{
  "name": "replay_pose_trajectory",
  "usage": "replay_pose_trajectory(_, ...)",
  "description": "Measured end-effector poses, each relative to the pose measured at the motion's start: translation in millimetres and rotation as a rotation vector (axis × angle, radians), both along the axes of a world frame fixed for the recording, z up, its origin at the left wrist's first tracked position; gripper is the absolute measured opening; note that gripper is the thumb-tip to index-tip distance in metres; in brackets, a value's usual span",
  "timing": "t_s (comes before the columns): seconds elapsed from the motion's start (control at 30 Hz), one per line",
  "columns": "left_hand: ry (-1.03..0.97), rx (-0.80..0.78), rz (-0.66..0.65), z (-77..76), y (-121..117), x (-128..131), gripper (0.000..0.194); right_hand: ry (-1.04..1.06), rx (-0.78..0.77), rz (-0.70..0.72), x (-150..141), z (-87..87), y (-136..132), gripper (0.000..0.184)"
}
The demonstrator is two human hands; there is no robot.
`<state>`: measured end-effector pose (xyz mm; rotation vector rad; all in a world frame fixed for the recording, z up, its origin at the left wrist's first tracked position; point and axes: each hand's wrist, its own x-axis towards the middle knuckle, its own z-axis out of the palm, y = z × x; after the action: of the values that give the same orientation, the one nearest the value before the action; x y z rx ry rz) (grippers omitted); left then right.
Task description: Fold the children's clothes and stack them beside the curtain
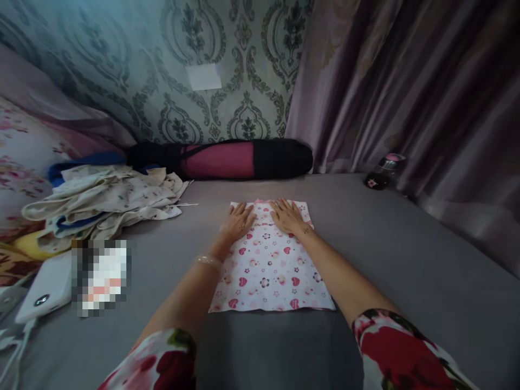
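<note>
A white child's garment with pink hearts and flowers lies folded into a flat rectangle on the grey bedsheet. Its far end shows a folded-over band with a bit of pink edging. My left hand rests flat on the far left corner, fingers spread. Opposite it, my right hand presses flat near the far right corner, fingers stretched out. Both palms touch the cloth and neither grips it.
At the left lies a heap of crumpled clothes, with a white power bank and cables nearer me. A black-and-pink rolled bag lies along the patterned wall. A dark bottle stands at the right by the curtain.
</note>
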<state>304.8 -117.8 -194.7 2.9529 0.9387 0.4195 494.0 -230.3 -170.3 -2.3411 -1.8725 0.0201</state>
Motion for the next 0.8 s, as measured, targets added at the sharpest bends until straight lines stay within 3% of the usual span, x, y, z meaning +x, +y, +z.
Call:
replay_pose_trajectory(0.3,0.034,-0.039,0.019,8.0,-4.2,-0.1,0.055,0.013,0.038,-0.026,1.4,-10.9,2.5,0.054)
replay_pose_trajectory(0.53,-0.164,0.009,0.001,7.0,-5.3,-3.3,0.046,0.089,-0.011,-0.024,0.3,-2.1,1.7,0.055)
replay_pose_trajectory(0.8,-0.185,0.066,0.050,7.3,-7.9,-2.8,0.053,0.025,0.097,-0.197,1.2,2.9,-9.6,0.055)
